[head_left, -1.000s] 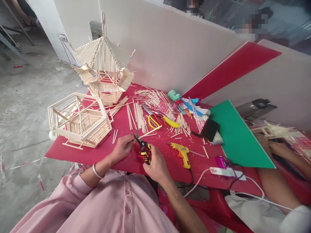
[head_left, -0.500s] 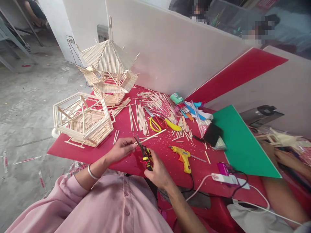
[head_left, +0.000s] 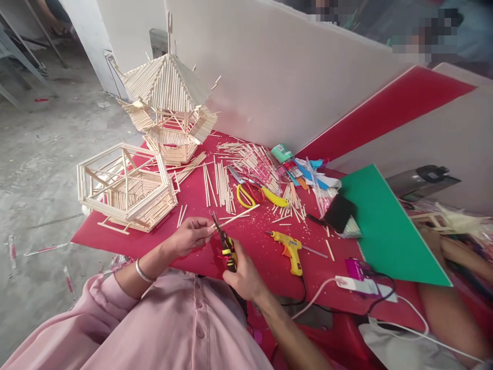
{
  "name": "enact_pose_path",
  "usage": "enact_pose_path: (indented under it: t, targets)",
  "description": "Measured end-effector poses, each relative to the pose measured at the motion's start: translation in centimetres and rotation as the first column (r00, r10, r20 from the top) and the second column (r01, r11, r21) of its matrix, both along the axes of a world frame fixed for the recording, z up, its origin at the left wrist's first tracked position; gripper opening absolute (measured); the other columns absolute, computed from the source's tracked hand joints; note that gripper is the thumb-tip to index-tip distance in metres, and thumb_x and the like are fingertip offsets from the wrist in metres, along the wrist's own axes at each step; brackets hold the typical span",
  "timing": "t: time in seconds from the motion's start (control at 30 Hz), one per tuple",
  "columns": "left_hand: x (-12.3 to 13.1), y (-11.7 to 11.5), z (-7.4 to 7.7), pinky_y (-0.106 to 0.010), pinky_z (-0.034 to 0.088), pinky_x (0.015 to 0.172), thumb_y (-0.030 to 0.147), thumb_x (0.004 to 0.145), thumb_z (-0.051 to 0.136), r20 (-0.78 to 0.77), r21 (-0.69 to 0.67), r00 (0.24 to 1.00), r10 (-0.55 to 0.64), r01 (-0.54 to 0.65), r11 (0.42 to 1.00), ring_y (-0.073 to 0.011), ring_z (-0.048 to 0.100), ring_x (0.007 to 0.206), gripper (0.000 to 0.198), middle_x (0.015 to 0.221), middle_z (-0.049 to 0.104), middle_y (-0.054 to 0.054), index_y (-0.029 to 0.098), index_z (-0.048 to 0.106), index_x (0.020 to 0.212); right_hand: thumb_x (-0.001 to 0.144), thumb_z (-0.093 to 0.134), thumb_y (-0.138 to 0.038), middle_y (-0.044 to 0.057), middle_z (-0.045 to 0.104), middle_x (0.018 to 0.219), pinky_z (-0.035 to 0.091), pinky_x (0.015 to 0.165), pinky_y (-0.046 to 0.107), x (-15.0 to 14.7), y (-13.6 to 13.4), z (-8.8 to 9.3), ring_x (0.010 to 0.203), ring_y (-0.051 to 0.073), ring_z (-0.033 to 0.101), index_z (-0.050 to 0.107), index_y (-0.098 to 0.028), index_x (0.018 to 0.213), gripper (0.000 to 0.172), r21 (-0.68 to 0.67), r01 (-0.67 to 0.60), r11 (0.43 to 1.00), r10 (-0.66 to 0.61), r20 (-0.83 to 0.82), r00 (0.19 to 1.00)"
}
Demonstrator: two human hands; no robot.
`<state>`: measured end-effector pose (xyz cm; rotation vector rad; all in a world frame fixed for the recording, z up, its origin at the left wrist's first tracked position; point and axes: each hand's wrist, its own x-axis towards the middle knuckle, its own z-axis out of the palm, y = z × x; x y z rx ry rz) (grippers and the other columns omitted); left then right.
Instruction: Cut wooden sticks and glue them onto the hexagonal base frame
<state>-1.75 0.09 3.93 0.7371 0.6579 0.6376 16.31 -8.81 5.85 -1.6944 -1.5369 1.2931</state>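
Note:
My left hand (head_left: 192, 235) pinches one end of a thin wooden stick (head_left: 239, 215) that slants up to the right over the red table. Wrapped round the yellow-and-black handles of a pair of pliers (head_left: 228, 251) is my right hand (head_left: 243, 275). The dark jaws of the pliers meet the stick close to my left fingertips; whether they are closed on it I cannot tell. Beyond the left hand stands a hexagonal stick frame (head_left: 131, 205), with a roofed stick pavilion (head_left: 169, 87) behind it. Scissors (head_left: 246, 192) with yellow and red handles lie past the stick.
A yellow glue gun (head_left: 290, 251) lies right of my right hand. Loose sticks (head_left: 223, 185) cover the middle of the red table (head_left: 154, 247). A power strip (head_left: 364, 287) with cables and a green board (head_left: 389, 231) are at right, beside another person's arm (head_left: 450, 318).
The view has shifted slightly. Both hands keep their hold on the stick and the pliers, with the pliers turned a little more upright.

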Motion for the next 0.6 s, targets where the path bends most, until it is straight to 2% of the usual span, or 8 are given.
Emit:
enact_pose_path:
  t: [0.1,0.17,0.27,0.43,0.53,0.6]
  targets:
    - [0.0,0.1,0.3,-0.019,0.011,0.035,0.049,0.067,0.080,-0.067,0.026,0.997,0.041,-0.039,0.999,-0.0002,0.023,0.031,0.041,0.043,0.045,0.007,0.013,0.060,0.070,0.061,0.053,-0.012,-0.001,0.060,0.096,0.046,0.080,0.031,0.3,0.0,0.4,0.081,0.016,0.057,0.043,-0.022,0.131,0.071,-0.078,-0.024,0.997,0.007,-0.211,0.977]
    - [0.1,0.1,0.5,-0.019,0.012,0.036,0.051,0.066,0.080,-0.119,0.060,0.990,0.078,-0.072,0.996,-0.0007,0.025,0.033,0.043,0.045,0.047,0.006,0.013,0.060,0.069,0.060,0.055,-0.013,-0.001,0.060,0.097,0.046,0.083,0.030,0.7,-0.3,0.4,0.087,0.016,0.057,0.047,-0.023,0.128,0.070,-0.128,-0.031,0.991,-0.007,-0.287,0.958]
    - [0.1,0.2,0.9,-0.019,0.015,0.037,0.055,0.065,0.078,-0.198,0.115,0.974,0.110,-0.088,0.989,-0.0020,0.028,0.035,0.045,0.045,0.047,0.006,0.013,0.061,0.069,0.058,0.055,-0.013,-0.001,0.059,0.089,0.046,0.077,0.028,1.4,-0.9,-0.3,0.083,0.016,0.056,0.055,-0.022,0.115,0.058,-0.188,0.003,0.982,-0.058,-0.290,0.955]
    - [0.1,0.1,1.6,-0.019,0.019,0.039,0.059,0.068,0.074,-0.295,0.195,0.953,0.069,-0.010,0.981,-0.0031,0.032,0.036,0.048,0.044,0.047,0.006,0.014,0.056,0.062,0.057,0.055,-0.014,-0.002,0.055,0.081,0.043,0.069,0.025,1.7,-1.6,-1.7,0.075,0.014,0.051,0.058,-0.021,0.105,0.049,-0.229,0.031,0.973,-0.091,-0.253,0.963]
    - [-0.1,-0.1,1.8,-0.018,0.021,0.039,0.058,0.072,0.072,-0.298,0.227,0.953,0.061,0.009,0.974,-0.0036,0.034,0.037,0.047,0.044,0.047,0.006,0.015,0.055,0.063,0.056,0.055,-0.014,-0.003,0.052,0.079,0.041,0.066,0.024,1.5,-1.7,-1.5,0.072,0.013,0.047,0.058,-0.022,0.101,0.046,-0.232,0.036,0.972,-0.105,-0.296,0.949]
    - [-0.2,-0.3,1.7,-0.018,0.021,0.039,0.056,0.073,0.072,-0.244,0.231,0.969,0.041,0.017,0.973,-0.0032,0.033,0.037,0.045,0.045,0.047,0.006,0.014,0.058,0.066,0.055,0.057,-0.014,-0.002,0.050,0.080,0.038,0.062,0.024,1.5,-1.8,-0.9,0.070,0.013,0.045,0.058,-0.023,0.100,0.046,-0.289,-0.004,0.957,-0.118,-0.406,0.906]
